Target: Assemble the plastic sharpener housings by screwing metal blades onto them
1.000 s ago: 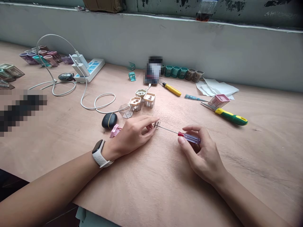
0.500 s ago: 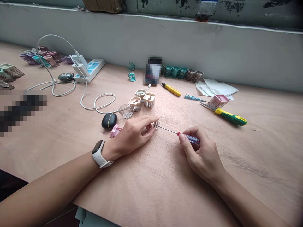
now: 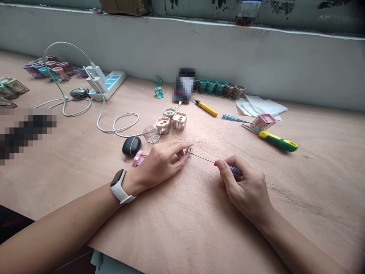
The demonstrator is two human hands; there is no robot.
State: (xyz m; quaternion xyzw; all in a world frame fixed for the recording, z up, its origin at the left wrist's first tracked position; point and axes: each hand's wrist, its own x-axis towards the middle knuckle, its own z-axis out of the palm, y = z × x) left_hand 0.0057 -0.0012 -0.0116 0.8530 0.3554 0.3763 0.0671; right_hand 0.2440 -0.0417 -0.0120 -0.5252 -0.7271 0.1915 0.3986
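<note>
While right hand (image 3: 245,186) grips small screwdriver (image 3: 229,168), left fingers (image 3: 178,149) pinch clear plastic part (image 3: 188,151) (tip touching it).

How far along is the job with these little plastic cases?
The teal and grey cases lined up by the wall look finished. In hand: the left hand pinches a small clear part, while the right hand holds a small screwdriver with its tip at that part. Apparently left: three tan-topped cases, a bare clear shell and a pink piece beside the left hand.
</note>
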